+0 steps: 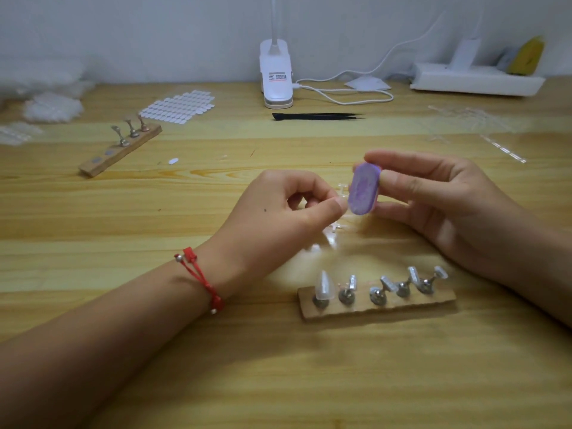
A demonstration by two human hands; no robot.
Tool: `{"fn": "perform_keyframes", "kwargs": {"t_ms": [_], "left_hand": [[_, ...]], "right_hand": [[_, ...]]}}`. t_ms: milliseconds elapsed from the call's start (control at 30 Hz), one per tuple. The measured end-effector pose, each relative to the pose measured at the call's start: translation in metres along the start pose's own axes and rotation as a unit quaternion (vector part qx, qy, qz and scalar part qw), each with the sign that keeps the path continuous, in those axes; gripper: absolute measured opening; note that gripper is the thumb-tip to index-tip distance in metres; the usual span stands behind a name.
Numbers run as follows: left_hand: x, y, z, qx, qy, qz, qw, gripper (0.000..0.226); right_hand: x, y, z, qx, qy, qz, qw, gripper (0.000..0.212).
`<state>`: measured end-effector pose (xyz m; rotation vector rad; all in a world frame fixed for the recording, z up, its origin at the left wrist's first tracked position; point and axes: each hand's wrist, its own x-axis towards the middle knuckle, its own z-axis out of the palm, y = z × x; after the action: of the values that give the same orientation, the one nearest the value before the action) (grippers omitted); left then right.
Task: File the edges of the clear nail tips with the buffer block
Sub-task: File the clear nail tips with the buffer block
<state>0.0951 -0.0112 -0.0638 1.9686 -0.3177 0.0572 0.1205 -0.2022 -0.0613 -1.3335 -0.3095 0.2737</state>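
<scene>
Right hand (448,205): I am gripping the purple buffer block (363,188) between thumb and fingers, above the table (371,382). Left hand (284,212): I am pinching a clear nail tip (342,192) just beside the block's left edge.

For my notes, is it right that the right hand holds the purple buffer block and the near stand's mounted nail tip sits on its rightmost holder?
Not quite: the head view shows the mounted nail tip on the leftmost holder of the near stand. The right hand does hold the purple buffer block.
</scene>
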Motion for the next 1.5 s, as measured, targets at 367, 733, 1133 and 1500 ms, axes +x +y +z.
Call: {"fn": "perform_keyframes", "kwargs": {"t_ms": [367, 733, 1133, 1500], "left_hand": [[-0.001, 0.003, 0.000, -0.012, 0.001, 0.006, 1.000, 0.020], [-0.001, 0.005, 0.001, 0.002, 0.027, 0.024, 0.999, 0.016], [0.000, -0.003, 0.002, 0.077, 0.087, 0.002, 0.993, 0.020], [0.000, 0.001, -0.003, -0.053, 0.070, 0.048, 0.995, 0.010]], "right_hand": [[-0.002, -0.001, 0.001, -0.004, -0.005, -0.014, 1.000, 0.026], [-0.001, 0.000, 0.002, -0.009, -0.004, -0.021, 1.000, 0.024], [0.002, -0.003, -0.004, 0.061, -0.001, -0.004, 0.998, 0.022], [0.002, 0.003, 0.000, -0.073, -0.017, -0.005, 0.997, 0.016]]}}
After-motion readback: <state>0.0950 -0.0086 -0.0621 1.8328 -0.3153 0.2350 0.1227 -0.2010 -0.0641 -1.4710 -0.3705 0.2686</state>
